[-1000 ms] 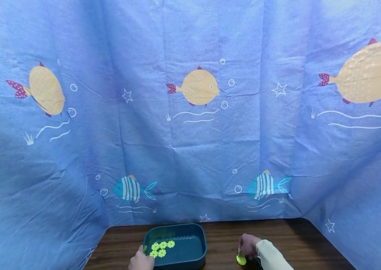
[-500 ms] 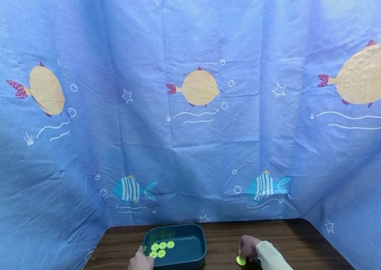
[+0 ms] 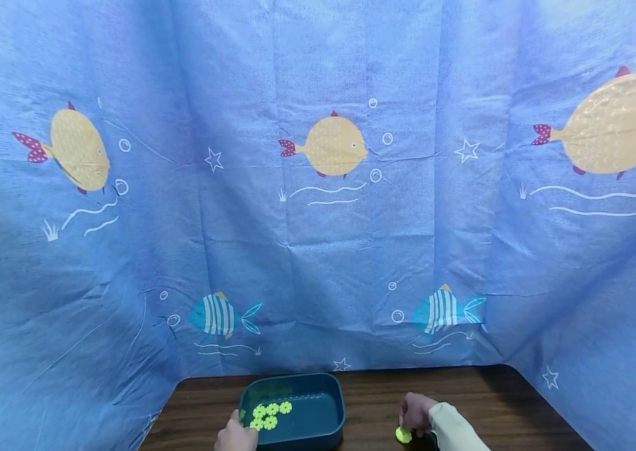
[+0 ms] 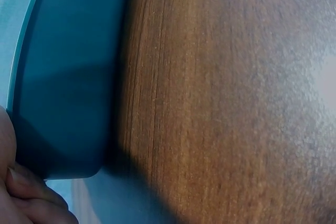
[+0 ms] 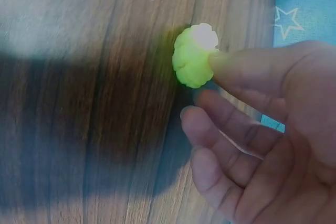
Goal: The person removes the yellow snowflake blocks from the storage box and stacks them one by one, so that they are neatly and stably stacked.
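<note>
Right hand (image 3: 416, 410) pinching a yellow-green flower piece (image 5: 190, 60)!
I'm seeing it at the wooden tabletop (image 3: 370, 398), right of the teal tub (image 3: 315, 413); the left hand (image 3: 236, 434) is gripping the tub, five matching flowers (image 3: 272, 409) lying inside.

The blue curtain (image 3: 323, 250) brightens toward its top; in the 2 wrist views glare and soft shadows mark the tabletop (image 4: 210, 103), and 1 yellow-green piece (image 5: 193, 59) partly overexposes.
</note>
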### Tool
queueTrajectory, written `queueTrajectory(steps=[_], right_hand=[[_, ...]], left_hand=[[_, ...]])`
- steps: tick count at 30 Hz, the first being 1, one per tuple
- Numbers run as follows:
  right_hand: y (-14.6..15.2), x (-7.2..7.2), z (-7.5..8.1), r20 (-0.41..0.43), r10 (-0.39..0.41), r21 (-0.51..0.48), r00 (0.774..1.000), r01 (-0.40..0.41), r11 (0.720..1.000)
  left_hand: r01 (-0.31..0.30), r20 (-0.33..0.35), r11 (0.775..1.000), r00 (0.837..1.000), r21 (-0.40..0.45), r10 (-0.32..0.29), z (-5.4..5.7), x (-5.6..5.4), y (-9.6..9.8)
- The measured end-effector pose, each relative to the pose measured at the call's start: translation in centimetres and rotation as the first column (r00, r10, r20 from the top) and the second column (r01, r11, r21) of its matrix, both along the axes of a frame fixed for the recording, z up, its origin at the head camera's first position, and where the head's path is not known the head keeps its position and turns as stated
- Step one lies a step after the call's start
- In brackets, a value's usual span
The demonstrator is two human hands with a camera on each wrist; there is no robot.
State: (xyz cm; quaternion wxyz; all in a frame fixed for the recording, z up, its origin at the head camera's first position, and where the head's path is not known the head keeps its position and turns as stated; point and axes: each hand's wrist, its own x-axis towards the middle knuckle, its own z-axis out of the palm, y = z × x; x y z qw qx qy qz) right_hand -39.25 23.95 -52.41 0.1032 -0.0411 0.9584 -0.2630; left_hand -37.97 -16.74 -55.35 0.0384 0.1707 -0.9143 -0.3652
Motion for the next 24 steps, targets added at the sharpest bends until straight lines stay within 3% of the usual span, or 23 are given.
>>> queueTrajectory(steps=[5, 9, 11, 17, 20, 24], right_hand=[[-0.1, -1.6, -0.4, -0.03, -0.01, -0.005, 1.0, 0.01, 1.0], [0.2, -5.2, -2.2, -0.088, 0.108, 0.005, 0.99, -0.107, 0.994], [-0.8, -5.9, -1.8, -0.137, 0.146, 0.01, 0.98, -0.146, 0.989], [-7.7, -4.5, 2.9, -0.251, 0.147, -0.059, 0.957, -0.166, 0.984], [-10.9, -4.4, 3.6, -0.321, 0.198, -0.059, 0.926, -0.228, 0.972], [-14.7, -4.5, 3.4, -0.28, 0.278, -0.06, 0.919, -0.305, 0.95]], left_hand=[[-0.006, 0.014, 1.0, 1.0, -0.017, 0.007, 0.1, 0.0, 0.1], [-0.005, 0.036, 1.0, 0.999, -0.027, 0.006, 0.2, -0.1, 0.2], [-0.001, 0.041, 1.0, 0.999, -0.029, 0.002, 0.2, -0.1, 0.3], [0.005, 0.043, 1.0, 0.999, -0.028, -0.004, 0.3, -0.2, 0.5], [0.011, 0.046, 1.0, 0.999, -0.02, -0.01, 0.3, -0.1, 0.7], [0.024, 0.05, 1.0, 0.998, -0.009, -0.023, 0.5, -0.1, 0.9]])
